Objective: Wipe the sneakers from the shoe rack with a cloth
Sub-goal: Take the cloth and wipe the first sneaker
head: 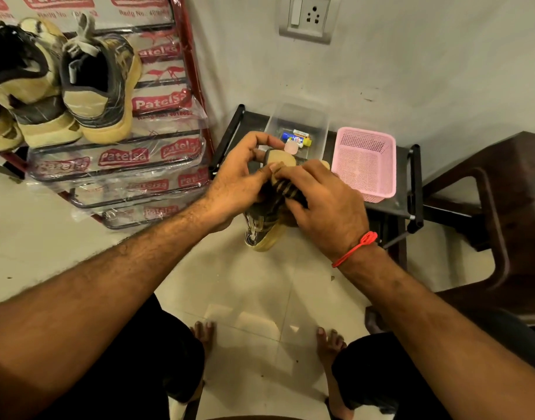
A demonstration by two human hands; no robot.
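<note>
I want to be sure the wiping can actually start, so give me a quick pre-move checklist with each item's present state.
1. Dark-and-tan striped sneaker off the rack, in hand: ok, left hand grips its heel end.
2. Right hand on the sneaker: ok, fingers lie over its upper.
3. Cloth in a hand: cannot tell, none visible.
4. Sneaker held above the floor tiles: ok.
5. More sneakers waiting on the red metal shoe rack: ok, the tan pair sits on it.

Both hands [242, 177] [326, 204] gripping sneaker [264, 228], shoe rack [196, 74] at left
</note>
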